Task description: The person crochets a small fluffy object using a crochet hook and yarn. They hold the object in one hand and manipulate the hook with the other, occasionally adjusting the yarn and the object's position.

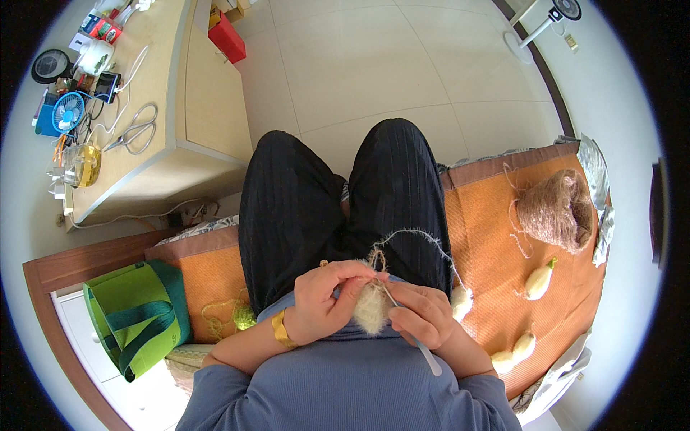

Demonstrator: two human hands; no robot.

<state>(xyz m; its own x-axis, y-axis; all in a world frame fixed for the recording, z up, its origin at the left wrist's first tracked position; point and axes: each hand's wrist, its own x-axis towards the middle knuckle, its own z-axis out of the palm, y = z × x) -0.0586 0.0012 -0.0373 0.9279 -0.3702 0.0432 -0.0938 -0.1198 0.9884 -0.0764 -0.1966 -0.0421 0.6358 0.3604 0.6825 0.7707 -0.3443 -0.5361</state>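
A fuzzy cream crocheted piece (372, 308) hangs over my lap, its upper edge pinched by my left hand (324, 296). My right hand (423, 313) grips a crochet hook (429, 360) with a pale handle; the hook's tip meets the top of the piece, partly hidden by fingers. Just above my fingertips stands a loop of brownish yarn (380, 259). From there a fluffy white strand (415, 231) arcs over my right thigh to a white yarn ball (462, 301) beside my right wrist.
On the orange mat (480, 215) to the right lie a brown yarn cone (555, 213) and small cream stuffed pieces (539, 281). Green yarn (244, 318) and a green bag (143, 318) are at left. Scissors (137, 132) and a glass cup (82, 165) stand on the desk (161, 70).
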